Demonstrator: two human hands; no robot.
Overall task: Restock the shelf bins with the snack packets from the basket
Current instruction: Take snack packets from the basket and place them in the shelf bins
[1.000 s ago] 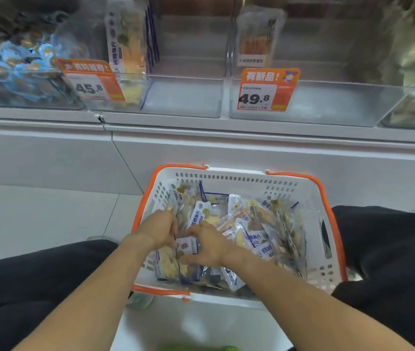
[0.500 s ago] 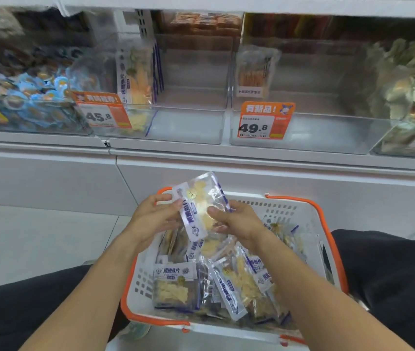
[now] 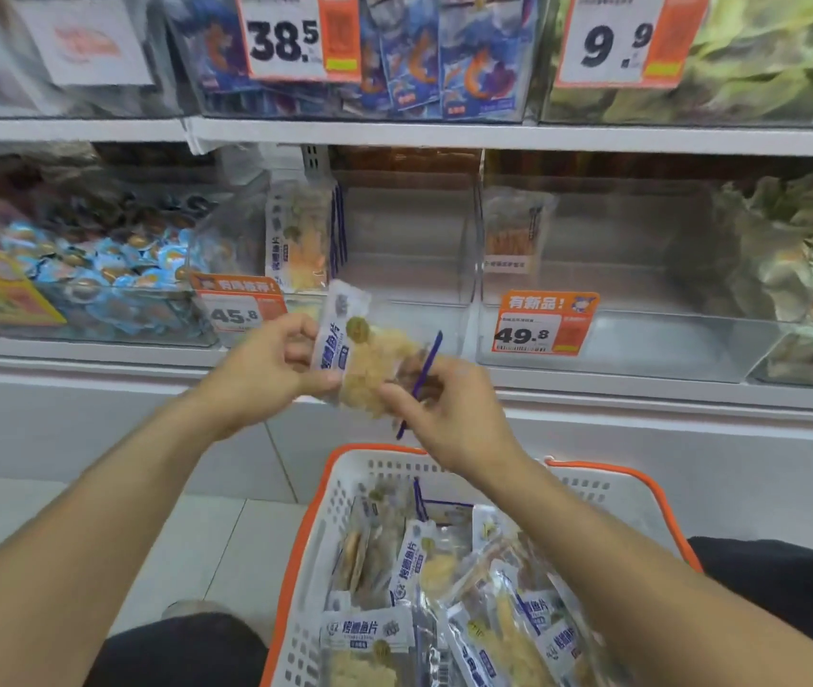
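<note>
Both hands pinch 1 snack packet (image 3: 367, 357), left hand (image 3: 265, 369) and right hand (image 3: 449, 414) at opposite edges, raised above the basket (image 3: 315, 538) before the 45.8 bin (image 3: 394, 270); slick film risks slipping floorward, or misfiling into the adjacent 49.8 bin (image 3: 642, 339).

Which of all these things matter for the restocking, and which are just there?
Part of the job:
- snack packet held by left hand and right hand
- basket of more packets
- 45.8 bin with matching packets

Just there:
- 49.8 bin
- blue-wrapped snacks
- shrimp packets
- 9.9 price tag
</note>
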